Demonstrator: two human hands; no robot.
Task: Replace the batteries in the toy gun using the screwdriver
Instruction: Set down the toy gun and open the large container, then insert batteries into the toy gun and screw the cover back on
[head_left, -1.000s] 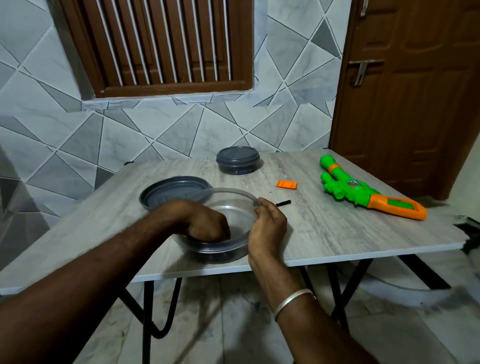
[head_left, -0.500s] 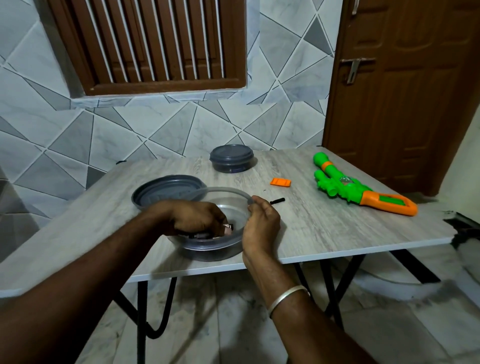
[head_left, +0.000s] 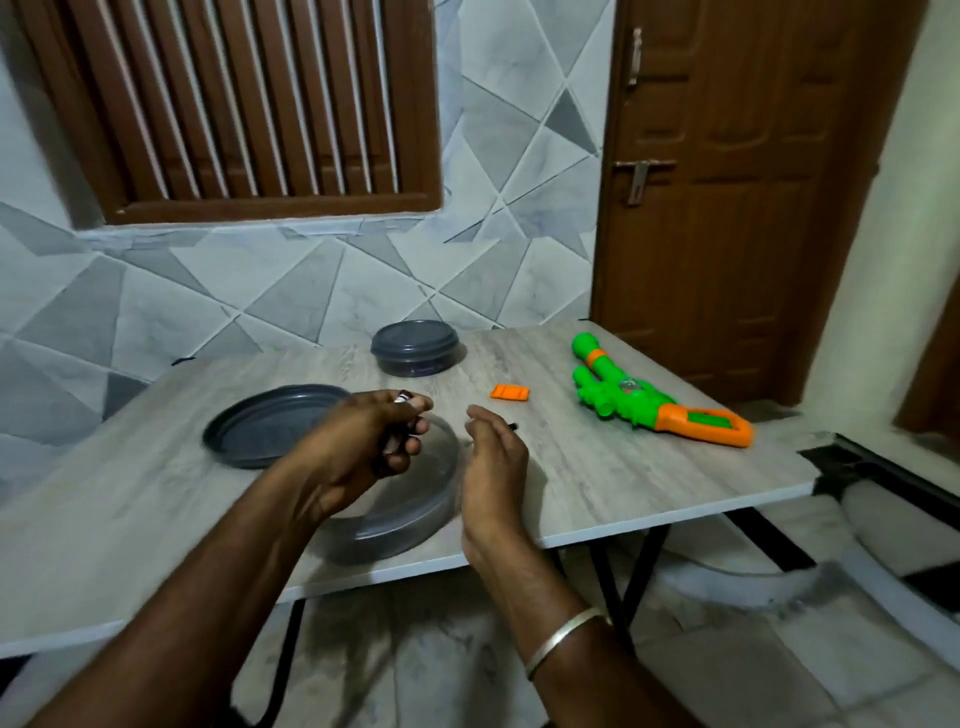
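Observation:
The green and orange toy gun (head_left: 660, 404) lies on the table's right side, with its orange battery cover (head_left: 510, 392) loose on the table to its left. My left hand (head_left: 371, 441) is raised above the clear bowl (head_left: 410, 514) and grips batteries (head_left: 402, 398), whose ends show at my fingertips. My right hand (head_left: 493, 454) hovers beside the bowl's right rim with relaxed fingers, holding nothing. The black tip of the screwdriver (head_left: 513, 426) peeks out behind my right hand.
The bowl's dark lid (head_left: 260, 431) lies to the left of the bowl. A closed dark container (head_left: 414, 347) stands at the back of the grey table (head_left: 623, 483). A brown door is behind the table's right corner.
My left hand has come up out of the bowl with batteries in its grip. My right hand has let go of the bowl's rim and opened.

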